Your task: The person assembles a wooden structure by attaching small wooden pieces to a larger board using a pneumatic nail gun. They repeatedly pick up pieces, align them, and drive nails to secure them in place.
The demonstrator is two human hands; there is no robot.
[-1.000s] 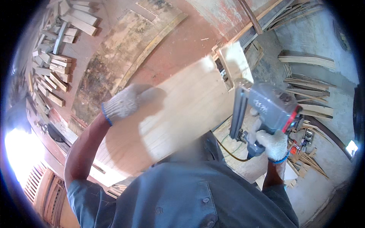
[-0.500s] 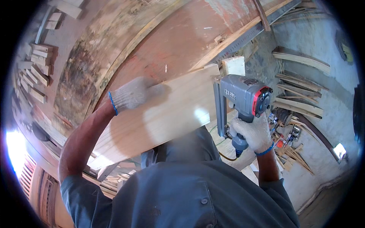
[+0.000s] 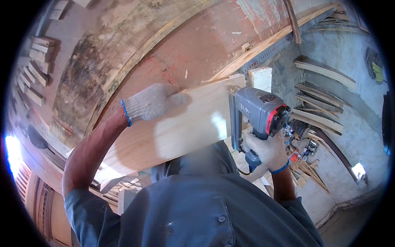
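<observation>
My left hand (image 3: 150, 102), in a white knit glove with a blue cuff edge, grips the far edge of a wide, pale wooden board (image 3: 193, 119). Its thumb lies on the board's face, and the fingers are partly hidden. In a matching glove, my right hand (image 3: 269, 151) is wrapped round the handle of a grey nail gun (image 3: 259, 108) with a red and black end cap. The gun's nose is at the board's right end, close to the far corner; whether it touches cannot be made out. Beyond that corner stands a short wooden block (image 3: 260, 79).
A reddish bench top (image 3: 205, 49) lies beyond the board, with a long metal ruler (image 3: 267, 51) along its right edge. Small wood blocks (image 3: 38, 74) lie at the far left. Wood strips (image 3: 319, 96) rest against the right wall; offcuts (image 3: 310, 175) are heaped below.
The nail gun and my right hand have moved a little left, bringing the nose further over the board's end. My left hand keeps its grip. The whole view has shifted slightly.
</observation>
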